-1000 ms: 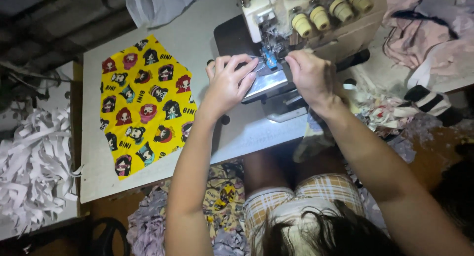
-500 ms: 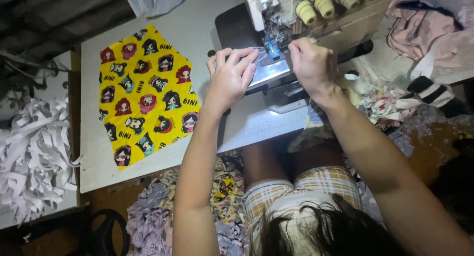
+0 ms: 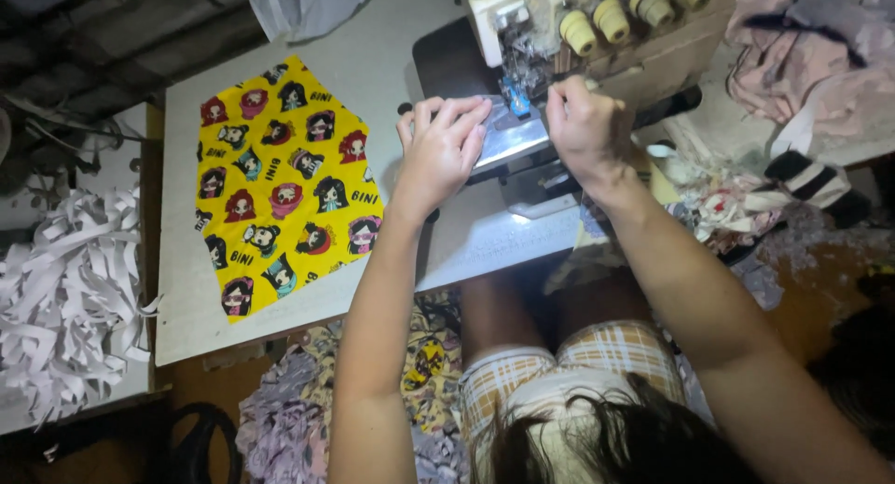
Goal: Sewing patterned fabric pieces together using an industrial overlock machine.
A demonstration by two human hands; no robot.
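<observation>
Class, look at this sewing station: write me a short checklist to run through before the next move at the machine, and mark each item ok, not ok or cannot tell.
1. Left hand flat beside the needle area: ok.
2. Right hand up at the needle area, grip pinched: ok; what it holds: cannot tell.
3. Fingers away from the needle: cannot tell, hidden by the hands.
4. Thread cones seated on the sewing machine: ok.
5. Yellow printed cloth flat on the table, apart from both hands: ok.

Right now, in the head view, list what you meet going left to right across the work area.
Heap of white paper strips → yellow printed fabric piece → left hand → right hand → pile of pink cloth.
</observation>
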